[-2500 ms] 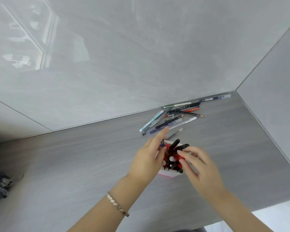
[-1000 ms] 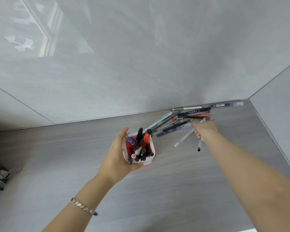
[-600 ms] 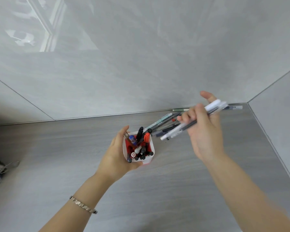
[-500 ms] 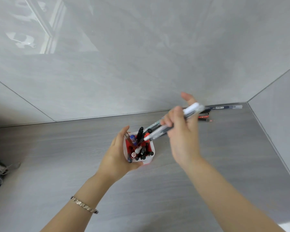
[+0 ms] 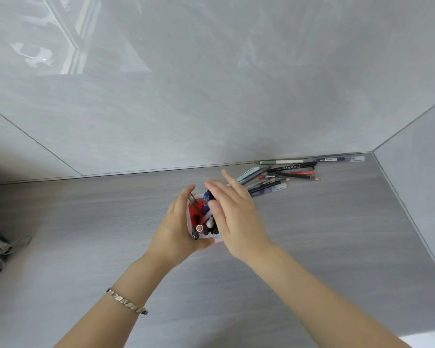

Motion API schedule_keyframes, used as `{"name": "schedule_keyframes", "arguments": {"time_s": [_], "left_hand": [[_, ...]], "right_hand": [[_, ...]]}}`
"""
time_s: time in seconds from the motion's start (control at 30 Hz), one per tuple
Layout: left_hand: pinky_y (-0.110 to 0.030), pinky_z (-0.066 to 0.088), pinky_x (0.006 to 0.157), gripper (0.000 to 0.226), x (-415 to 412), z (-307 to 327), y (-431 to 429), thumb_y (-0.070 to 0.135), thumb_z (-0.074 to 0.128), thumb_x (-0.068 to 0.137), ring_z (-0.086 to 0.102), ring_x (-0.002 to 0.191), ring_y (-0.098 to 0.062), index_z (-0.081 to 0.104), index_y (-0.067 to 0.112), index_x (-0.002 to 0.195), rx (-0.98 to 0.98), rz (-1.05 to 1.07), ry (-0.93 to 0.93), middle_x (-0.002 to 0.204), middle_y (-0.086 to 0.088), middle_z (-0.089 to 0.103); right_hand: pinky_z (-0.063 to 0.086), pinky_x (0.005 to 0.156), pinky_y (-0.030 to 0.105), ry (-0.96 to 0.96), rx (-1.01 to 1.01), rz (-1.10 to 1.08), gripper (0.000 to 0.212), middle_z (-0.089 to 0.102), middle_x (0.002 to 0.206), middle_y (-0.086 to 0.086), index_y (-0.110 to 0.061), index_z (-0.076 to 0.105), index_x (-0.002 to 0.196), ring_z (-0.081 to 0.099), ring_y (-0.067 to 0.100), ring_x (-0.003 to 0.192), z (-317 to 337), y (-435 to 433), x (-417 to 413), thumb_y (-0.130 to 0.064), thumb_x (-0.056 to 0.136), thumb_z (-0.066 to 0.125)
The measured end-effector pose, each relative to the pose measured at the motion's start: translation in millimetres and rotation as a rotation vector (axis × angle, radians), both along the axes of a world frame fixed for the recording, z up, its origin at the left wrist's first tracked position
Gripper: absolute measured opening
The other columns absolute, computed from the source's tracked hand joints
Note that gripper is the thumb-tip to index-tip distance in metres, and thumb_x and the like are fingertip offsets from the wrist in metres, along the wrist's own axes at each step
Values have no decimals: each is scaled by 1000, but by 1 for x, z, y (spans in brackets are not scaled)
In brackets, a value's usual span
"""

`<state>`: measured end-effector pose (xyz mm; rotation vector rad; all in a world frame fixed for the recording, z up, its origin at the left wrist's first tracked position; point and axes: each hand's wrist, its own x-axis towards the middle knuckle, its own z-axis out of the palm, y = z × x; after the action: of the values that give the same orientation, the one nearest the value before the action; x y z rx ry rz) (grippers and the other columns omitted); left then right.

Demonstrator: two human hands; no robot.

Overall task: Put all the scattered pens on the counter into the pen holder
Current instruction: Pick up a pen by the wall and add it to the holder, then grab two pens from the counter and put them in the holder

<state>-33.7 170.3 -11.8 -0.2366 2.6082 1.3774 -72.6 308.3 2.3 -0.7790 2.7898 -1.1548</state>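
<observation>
We see the left hand (image 5: 176, 229) wrapped around the red-and-white pen holder (image 5: 203, 223) on the grey counter (image 5: 86, 222) (pens already crowd it), the right hand (image 5: 232, 217) spread flat and empty over its top; beyond the holder, loose pens (image 5: 274, 180) lie scattered by the wall (image 5: 211, 96).

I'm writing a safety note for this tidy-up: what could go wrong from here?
The holder is already crowded, so pushing in more pens may be hard or tip it, though the left hand steadies it. The right hand hides part of its opening. The loose pens overlap, so grabbing one may scatter others.
</observation>
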Motion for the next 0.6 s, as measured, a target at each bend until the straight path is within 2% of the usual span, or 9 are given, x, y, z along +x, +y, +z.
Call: {"name": "schedule_keyframes", "arguments": {"time_s": [0.07, 0.13, 0.17, 0.23, 0.27, 0.3, 0.37, 0.43, 0.6], "left_hand": [[-21, 35, 93, 115, 0, 0, 0, 19, 88, 52, 39, 117, -3, 16, 26, 141, 3, -9, 2, 141, 1, 39], [-24, 38, 97, 114, 0, -1, 0, 19, 88, 52, 37, 119, -1, 17, 24, 141, 9, -13, 10, 140, 5, 38], [-26, 39, 99, 114, -1, -1, 0, 18, 88, 53, 38, 121, -2, 17, 24, 141, 12, -7, 8, 139, 8, 37], [-25, 38, 97, 113, -1, -1, 0, 15, 87, 54, 42, 124, -10, 16, 27, 141, 9, 13, -20, 139, 6, 37], [-24, 36, 95, 112, -1, -1, 0, 15, 86, 55, 43, 125, -14, 15, 28, 141, 1, 17, -36, 141, 3, 37], [-24, 35, 93, 112, -1, -1, -1, 15, 86, 55, 43, 125, -16, 15, 30, 140, -6, 16, -43, 142, 2, 37], [-24, 36, 91, 112, -1, -2, -1, 16, 86, 55, 44, 126, -18, 15, 31, 140, -16, 10, -44, 143, 1, 37], [-24, 36, 90, 112, -1, -1, -1, 17, 86, 55, 43, 127, -18, 15, 30, 140, -22, 5, -46, 143, 1, 36], [-24, 37, 92, 113, -1, -1, -1, 18, 86, 55, 43, 127, -18, 13, 30, 141, -38, -7, -49, 143, 0, 37]], "right_hand": [[6, 120, 39, -98, 218, 95, 76, 19, 156, 0, -13, 22, 143, -3, 16, 144, 5, -4, 2, -59, 85, 7], [-5, 120, 42, -236, 343, 189, 78, -7, 158, -5, -17, 6, 146, -17, 15, 143, 15, -9, -2, -63, 83, 8], [-4, 119, 39, -316, 336, 232, 70, -7, 158, -3, -17, 9, 146, -14, 15, 144, 22, -10, -7, -57, 89, 15], [15, 114, 20, -404, 119, 215, 46, 27, 153, 6, -13, 40, 136, 20, 13, 141, 29, -4, -22, -36, 98, 28], [25, 102, 9, -392, -1, 122, 38, 47, 141, 9, -11, 54, 125, 39, 12, 130, 25, 5, -32, -28, 98, 33], [31, 92, 5, -334, -53, -7, 32, 58, 129, 10, -10, 60, 117, 49, 14, 119, 16, 18, -42, -22, 97, 38], [36, 92, 18, -209, 77, -230, 26, 62, 119, 15, -5, 61, 114, 54, 26, 113, -10, 52, -64, -9, 93, 47], [35, 99, 31, -203, 289, -333, 28, 59, 119, 20, 0, 60, 114, 50, 35, 115, -37, 86, -83, -1, 88, 50], [34, 102, 43, -237, 653, -219, 39, 46, 132, 13, -7, 51, 124, 36, 33, 124, -60, 122, -101, -24, 89, 57]]}}
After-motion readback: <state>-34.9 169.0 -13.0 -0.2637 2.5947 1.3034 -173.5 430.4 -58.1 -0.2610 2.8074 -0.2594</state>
